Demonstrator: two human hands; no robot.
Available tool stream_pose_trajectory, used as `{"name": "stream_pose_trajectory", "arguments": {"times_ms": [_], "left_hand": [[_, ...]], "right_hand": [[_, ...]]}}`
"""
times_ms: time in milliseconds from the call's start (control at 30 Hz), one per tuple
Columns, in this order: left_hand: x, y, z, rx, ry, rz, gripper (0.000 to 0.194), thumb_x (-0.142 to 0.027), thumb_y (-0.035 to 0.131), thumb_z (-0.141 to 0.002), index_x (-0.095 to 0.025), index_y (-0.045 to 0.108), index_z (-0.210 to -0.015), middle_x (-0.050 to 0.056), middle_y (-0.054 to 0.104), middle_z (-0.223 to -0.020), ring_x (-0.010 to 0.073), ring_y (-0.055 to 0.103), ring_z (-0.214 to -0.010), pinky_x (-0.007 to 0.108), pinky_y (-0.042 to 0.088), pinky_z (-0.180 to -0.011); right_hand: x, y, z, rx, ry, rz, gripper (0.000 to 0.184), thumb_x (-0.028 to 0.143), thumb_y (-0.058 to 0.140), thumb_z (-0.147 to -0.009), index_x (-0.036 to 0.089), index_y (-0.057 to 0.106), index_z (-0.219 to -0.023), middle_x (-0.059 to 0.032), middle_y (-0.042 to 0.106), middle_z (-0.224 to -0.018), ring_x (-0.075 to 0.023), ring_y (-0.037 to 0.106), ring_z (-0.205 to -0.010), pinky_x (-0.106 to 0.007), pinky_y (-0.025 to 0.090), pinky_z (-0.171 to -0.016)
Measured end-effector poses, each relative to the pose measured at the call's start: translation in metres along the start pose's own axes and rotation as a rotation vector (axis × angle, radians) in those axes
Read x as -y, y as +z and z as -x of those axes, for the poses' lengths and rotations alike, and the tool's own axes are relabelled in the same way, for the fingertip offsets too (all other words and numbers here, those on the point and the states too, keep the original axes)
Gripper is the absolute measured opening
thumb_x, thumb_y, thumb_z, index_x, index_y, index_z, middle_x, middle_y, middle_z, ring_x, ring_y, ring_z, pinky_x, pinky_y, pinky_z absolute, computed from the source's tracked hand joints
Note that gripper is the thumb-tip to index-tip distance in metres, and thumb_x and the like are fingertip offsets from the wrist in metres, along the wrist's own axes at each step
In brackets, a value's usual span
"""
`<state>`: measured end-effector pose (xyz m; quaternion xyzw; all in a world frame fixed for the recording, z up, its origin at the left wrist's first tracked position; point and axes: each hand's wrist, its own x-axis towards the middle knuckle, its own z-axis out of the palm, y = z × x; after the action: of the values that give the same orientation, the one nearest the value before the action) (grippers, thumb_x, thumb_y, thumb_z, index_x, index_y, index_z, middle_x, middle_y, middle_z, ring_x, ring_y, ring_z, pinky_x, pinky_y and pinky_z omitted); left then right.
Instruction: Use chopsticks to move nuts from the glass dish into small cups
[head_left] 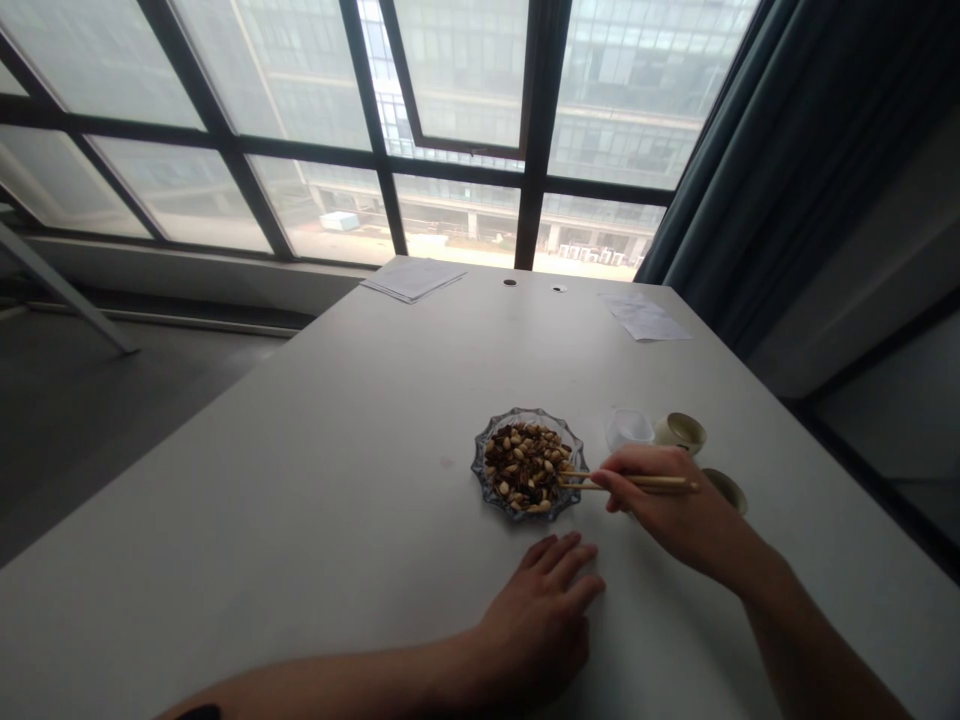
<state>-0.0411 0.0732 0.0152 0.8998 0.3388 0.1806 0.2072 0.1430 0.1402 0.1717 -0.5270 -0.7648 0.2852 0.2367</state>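
A scalloped glass dish (525, 414) sits on the table, heaped with a mix of pale pistachios and dark nut pieces (525, 466). My right hand (667, 505) grips a pair of wooden chopsticks (577, 480), and their tips reach over the dish's right side among the nuts. My left hand (536, 620) lies flat on the table just below the dish, fingers spread and holding nothing. Behind my right hand stand a clear plastic cup (628, 428) and a small ceramic cup (681, 432). Another small cup (726, 490) is partly hidden by my wrist.
The white table (300, 500) stretches toward a tall window (465, 100), with its left edge dropping to a grey floor. Loose papers (414, 278) and a sheet (643, 317) lie near the far edge. A dark curtain (712, 150) hangs at the right.
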Motion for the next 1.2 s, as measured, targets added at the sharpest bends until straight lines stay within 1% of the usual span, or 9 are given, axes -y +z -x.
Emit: {"name": "stream_pose_trajectory", "arguments": {"times_ms": [133, 300, 533, 700, 933, 1033, 1200], "left_hand": [[-0.001, -0.001, 0.000, 0.006, -0.011, -0.007, 0.046, -0.016, 0.061, -0.087, -0.024, 0.056, -0.131, 0.007, 0.046, -0.159, 0.0281, 0.032, -0.151, 0.046, 0.024, -0.125], [0.000, 0.001, 0.000, 0.005, -0.005, -0.014, 0.046, -0.016, 0.061, -0.086, -0.023, 0.056, -0.131, 0.007, 0.045, -0.159, 0.0285, 0.031, -0.151, 0.046, 0.024, -0.125], [0.000, 0.001, 0.001, -0.005, -0.003, -0.006, 0.044, -0.017, 0.060, -0.088, -0.024, 0.056, -0.131, 0.006, 0.045, -0.159, 0.0281, 0.031, -0.151, 0.046, 0.022, -0.125], [0.000, 0.000, 0.000, -0.005, -0.004, -0.009, 0.044, -0.017, 0.059, -0.088, -0.024, 0.056, -0.132, 0.006, 0.046, -0.159, 0.0273, 0.031, -0.152, 0.045, 0.022, -0.125], [0.001, 0.001, 0.000, 0.007, -0.008, 0.003, 0.045, -0.019, 0.060, -0.089, -0.024, 0.055, -0.133, 0.005, 0.045, -0.159, 0.0265, 0.029, -0.152, 0.044, 0.020, -0.126], [0.001, 0.001, 0.000, 0.016, -0.009, 0.005, 0.044, -0.019, 0.060, -0.089, -0.024, 0.055, -0.133, 0.005, 0.044, -0.160, 0.0267, 0.028, -0.153, 0.044, 0.020, -0.126], [0.000, -0.001, 0.000, 0.019, -0.020, 0.007, 0.045, -0.017, 0.061, -0.088, -0.025, 0.055, -0.132, 0.004, 0.044, -0.160, 0.0261, 0.029, -0.153, 0.043, 0.020, -0.126]], "right_hand": [[0.000, 0.000, -0.001, 0.002, -0.010, -0.001, 0.030, 0.036, 0.062, -0.098, 0.021, 0.076, -0.076, -0.0019, 0.074, -0.070, -0.0174, 0.067, -0.066, -0.028, 0.047, -0.064], [-0.002, 0.003, -0.003, 0.006, -0.042, 0.028, 0.035, 0.036, 0.061, -0.099, 0.021, 0.072, -0.069, -0.0014, 0.074, -0.070, -0.0170, 0.066, -0.067, -0.028, 0.047, -0.067], [-0.006, 0.008, -0.001, -0.012, 0.007, -0.049, 0.038, 0.041, 0.061, -0.100, 0.019, 0.070, -0.070, -0.0020, 0.073, -0.067, -0.0170, 0.067, -0.064, -0.027, 0.046, -0.062], [-0.005, 0.007, 0.001, -0.033, 0.029, -0.076, 0.039, 0.043, 0.060, -0.100, 0.018, 0.073, -0.073, -0.0036, 0.074, -0.068, -0.0181, 0.069, -0.064, -0.028, 0.047, -0.061], [0.004, -0.010, 0.016, -0.131, 0.014, -0.038, 0.043, 0.046, 0.059, -0.101, 0.020, 0.073, -0.069, -0.0043, 0.075, -0.070, -0.0178, 0.070, -0.063, -0.028, 0.047, -0.059], [0.005, -0.021, 0.025, -0.177, 0.016, 0.003, 0.042, 0.048, 0.060, -0.100, 0.021, 0.074, -0.072, -0.0048, 0.076, -0.072, -0.0189, 0.070, -0.065, -0.029, 0.048, -0.060], [0.002, -0.039, 0.039, -0.260, 0.035, 0.030, 0.037, 0.050, 0.063, -0.098, 0.022, 0.076, -0.077, -0.0032, 0.077, -0.073, -0.0188, 0.071, -0.063, -0.029, 0.049, -0.059]]}}
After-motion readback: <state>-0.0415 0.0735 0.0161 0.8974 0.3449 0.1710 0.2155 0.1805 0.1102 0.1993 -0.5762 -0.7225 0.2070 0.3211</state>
